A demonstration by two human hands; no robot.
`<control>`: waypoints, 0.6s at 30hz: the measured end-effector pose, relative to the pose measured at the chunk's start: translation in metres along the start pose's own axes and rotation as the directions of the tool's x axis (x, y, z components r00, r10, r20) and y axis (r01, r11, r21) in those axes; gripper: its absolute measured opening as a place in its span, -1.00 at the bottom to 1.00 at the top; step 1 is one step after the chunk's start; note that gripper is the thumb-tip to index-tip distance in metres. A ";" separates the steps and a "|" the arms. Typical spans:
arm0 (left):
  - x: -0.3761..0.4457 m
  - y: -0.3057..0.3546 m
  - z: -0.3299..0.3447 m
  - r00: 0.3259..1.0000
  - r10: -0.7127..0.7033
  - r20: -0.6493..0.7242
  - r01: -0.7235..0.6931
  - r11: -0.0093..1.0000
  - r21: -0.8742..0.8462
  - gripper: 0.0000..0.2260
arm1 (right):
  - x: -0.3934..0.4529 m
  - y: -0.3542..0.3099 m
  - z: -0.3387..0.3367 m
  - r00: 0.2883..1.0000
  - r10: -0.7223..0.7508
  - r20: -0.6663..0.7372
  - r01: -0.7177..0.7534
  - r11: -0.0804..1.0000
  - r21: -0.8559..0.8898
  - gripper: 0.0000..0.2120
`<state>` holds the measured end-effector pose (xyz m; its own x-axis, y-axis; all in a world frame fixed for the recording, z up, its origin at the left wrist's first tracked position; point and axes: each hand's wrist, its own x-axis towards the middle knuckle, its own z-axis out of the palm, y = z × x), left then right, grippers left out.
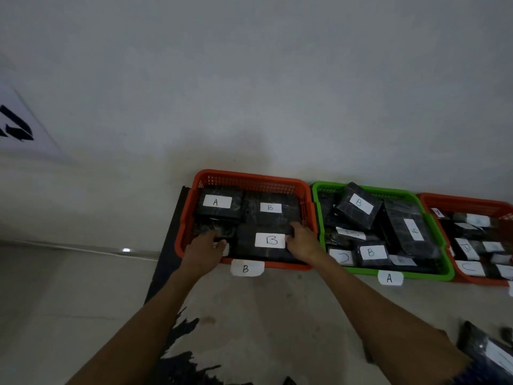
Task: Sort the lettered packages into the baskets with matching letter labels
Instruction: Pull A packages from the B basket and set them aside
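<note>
Three baskets stood in a row on the floor against the wall: an orange basket [251,181] tagged B, a green basket [441,269] tagged A beside it, and a second orange one [466,202] cut off at the right. Both hands reached into the B basket. The left hand [204,250] lay at the near left corner with fingers curled over a dark package [213,230] whose label was hidden. The right hand [304,240] gripped the right end of a black package marked B [270,240], which lay along the near edge of that basket. Behind it sat a package marked A [217,202] and another B package [270,207]. In the green basket lay several mixed packages, among them a tilted B package [359,202].
</note>
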<state>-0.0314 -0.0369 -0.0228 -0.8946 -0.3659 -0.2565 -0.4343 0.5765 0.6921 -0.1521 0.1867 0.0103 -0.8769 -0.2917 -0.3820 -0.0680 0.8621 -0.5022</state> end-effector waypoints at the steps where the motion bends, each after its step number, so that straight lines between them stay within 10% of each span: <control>1: 0.001 -0.001 0.000 0.999 0.014 -0.033 -0.014 1.000 0.001 -0.85 | -0.001 -0.001 0.006 1.000 -0.012 -0.007 0.011 0.997 -0.082 -0.55; 7: 0.008 -0.010 -0.005 0.989 0.093 -0.114 -0.066 0.973 0.221 -0.78 | 0.005 -0.028 0.004 0.979 -0.187 -0.077 0.137 0.895 -0.425 -0.49; 12: 0.003 -0.012 -0.006 0.969 0.147 -0.197 -0.102 0.970 0.218 -0.72 | 0.026 -0.067 0.010 0.994 -0.106 -0.002 0.106 0.988 0.115 -0.61; 18: -0.005 -0.007 0.005 0.943 0.104 -0.315 -0.053 0.984 0.169 -0.71 | 0.056 -0.108 0.040 0.991 0.097 0.093 -0.134 0.775 0.617 -0.41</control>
<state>-0.0249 -0.0356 -0.0299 -0.8558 -0.5155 0.0431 -0.3982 0.7098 0.5810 -0.1752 0.0609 0.0121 -0.8313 -0.2441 -0.4994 0.3583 0.4515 -0.8172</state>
